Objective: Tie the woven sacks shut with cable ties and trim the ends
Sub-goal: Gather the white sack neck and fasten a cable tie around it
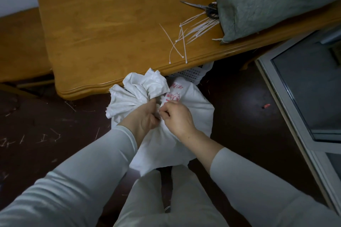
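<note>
The left hand [144,118] is clenched round the gathered neck of a white woven plastic sack [166,145] with red print, squeezing it into a tight bunch so the loose mouth fans out above the fist. The right hand [178,117] sits just beside it, fingers curled, fingertips pinching at the same neck next to the left thumb. Something thin and white may run between them, but it is too small for me to say whether a tie is already looped there.

The sack stands on the dark floor [239,101] between the person's knees and the near edge of the honey-coloured wooden counter [110,24]. Its mouth is gathered, so I judge this one to be at the fastening stage, with cinching and trimming left to do.

On the far right of the counter lies a loose spread of thin white plastic cable ties [199,27], so plenty remain. Just beyond them rest the steel scissors with dark handles [201,6], untouched, partly tucked under a bulky grey-green woven sack [276,2] lying on the counter; its tied end is not visible.

Short pale offcuts [46,138] are scattered on the floor to the left, which suggests some trimming has been done.
</note>
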Demonstrator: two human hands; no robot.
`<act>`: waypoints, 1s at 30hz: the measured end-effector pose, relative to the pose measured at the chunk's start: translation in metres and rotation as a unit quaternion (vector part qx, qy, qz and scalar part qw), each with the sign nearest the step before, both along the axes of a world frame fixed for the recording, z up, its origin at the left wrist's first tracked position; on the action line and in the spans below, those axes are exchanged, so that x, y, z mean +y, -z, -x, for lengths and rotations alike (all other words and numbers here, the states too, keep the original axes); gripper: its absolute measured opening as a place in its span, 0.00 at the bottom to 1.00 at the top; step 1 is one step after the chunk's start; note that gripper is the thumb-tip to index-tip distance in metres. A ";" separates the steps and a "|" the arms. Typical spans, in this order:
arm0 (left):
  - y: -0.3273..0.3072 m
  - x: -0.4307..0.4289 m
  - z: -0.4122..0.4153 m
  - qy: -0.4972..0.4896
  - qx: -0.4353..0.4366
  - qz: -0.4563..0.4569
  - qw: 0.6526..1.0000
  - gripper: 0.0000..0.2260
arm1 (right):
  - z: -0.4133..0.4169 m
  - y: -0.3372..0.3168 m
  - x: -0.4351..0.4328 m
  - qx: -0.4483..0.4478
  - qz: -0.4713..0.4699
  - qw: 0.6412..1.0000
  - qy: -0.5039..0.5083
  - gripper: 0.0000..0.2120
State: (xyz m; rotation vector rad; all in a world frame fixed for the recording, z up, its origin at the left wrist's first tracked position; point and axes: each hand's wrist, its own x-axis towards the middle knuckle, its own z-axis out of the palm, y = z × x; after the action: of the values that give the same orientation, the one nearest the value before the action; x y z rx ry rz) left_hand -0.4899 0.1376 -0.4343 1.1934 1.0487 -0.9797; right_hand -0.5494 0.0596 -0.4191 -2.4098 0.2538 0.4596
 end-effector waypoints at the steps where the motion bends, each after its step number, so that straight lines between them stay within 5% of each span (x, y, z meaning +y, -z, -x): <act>1: -0.005 0.002 0.000 -0.002 0.002 0.015 1.000 0.17 | 0.000 0.001 0.000 -0.002 0.006 1.000 -0.015 0.09; 7: -0.014 0.014 -0.001 -0.075 0.014 0.094 0.993 0.14 | -0.006 0.009 -0.005 -0.019 0.065 0.992 -0.110 0.12; 12: -0.014 0.019 -0.004 -0.078 0.061 0.108 0.989 0.21 | -0.010 0.013 -0.009 -0.033 0.047 0.990 -0.132 0.10; 25: 0.014 0.026 -0.006 -0.114 0.166 0.048 0.978 0.12 | -0.021 0.004 -0.015 0.034 0.000 0.974 -0.222 0.14; 30: 0.009 0.028 -0.008 -0.093 0.126 0.062 0.986 0.03 | -0.023 0.003 -0.011 0.046 0.042 0.951 -0.302 0.16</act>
State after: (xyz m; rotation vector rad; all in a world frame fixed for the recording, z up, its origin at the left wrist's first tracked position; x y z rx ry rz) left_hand -0.4816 0.1655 -0.4438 0.8667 1.2550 -1.0507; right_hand -0.5263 0.0487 -0.4222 -2.5242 -0.4530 0.8470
